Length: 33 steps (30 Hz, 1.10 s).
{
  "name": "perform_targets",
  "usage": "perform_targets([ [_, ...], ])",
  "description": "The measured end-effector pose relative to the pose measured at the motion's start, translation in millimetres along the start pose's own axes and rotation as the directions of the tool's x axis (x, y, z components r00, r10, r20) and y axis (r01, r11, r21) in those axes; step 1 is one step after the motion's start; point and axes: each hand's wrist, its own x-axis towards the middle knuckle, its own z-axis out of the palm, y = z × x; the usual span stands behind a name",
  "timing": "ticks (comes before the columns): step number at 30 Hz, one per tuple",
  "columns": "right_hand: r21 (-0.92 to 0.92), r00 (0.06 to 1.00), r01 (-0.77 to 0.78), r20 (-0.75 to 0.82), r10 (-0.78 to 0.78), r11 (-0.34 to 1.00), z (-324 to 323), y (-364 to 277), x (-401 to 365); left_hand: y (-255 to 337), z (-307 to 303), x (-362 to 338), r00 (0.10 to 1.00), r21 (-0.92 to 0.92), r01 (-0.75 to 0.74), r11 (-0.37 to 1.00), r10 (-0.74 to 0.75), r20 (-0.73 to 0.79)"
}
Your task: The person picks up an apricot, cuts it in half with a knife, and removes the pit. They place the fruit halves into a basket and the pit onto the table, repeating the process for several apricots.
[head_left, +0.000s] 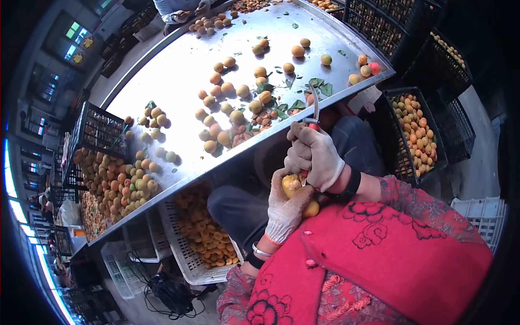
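Note:
My left hand (285, 203), in a pale glove with dirty fingertips, is wrapped round a yellow apricot (291, 185) above my lap. My right hand (316, 155), also gloved, grips the red handle of a pruning tool (313, 127) with a curved metal blade pointing up and away. The two hands are close together, and the lower end of the tool meets the fruit. A second yellow fruit (311, 209) shows just below my left hand. Whole apricots (236, 117) and green leaves (297, 104) lie on the metal table beyond my hands.
The metal table (184, 172) has a raised edge. A white basket (195, 277) of apricot halves stands below it. On the right is a black crate (414, 130) of apricots; another crate (100, 128) lies tipped at the left. A co-worker's gloved hands (187, 14) are across the table.

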Motion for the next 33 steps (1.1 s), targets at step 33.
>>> perform_targets([
  [33,0.335,0.961,-0.173,-0.149,0.234,0.926,-42,5,42,-27,-7,31,0.902,0.382,-0.426,0.820,0.419,0.106],
])
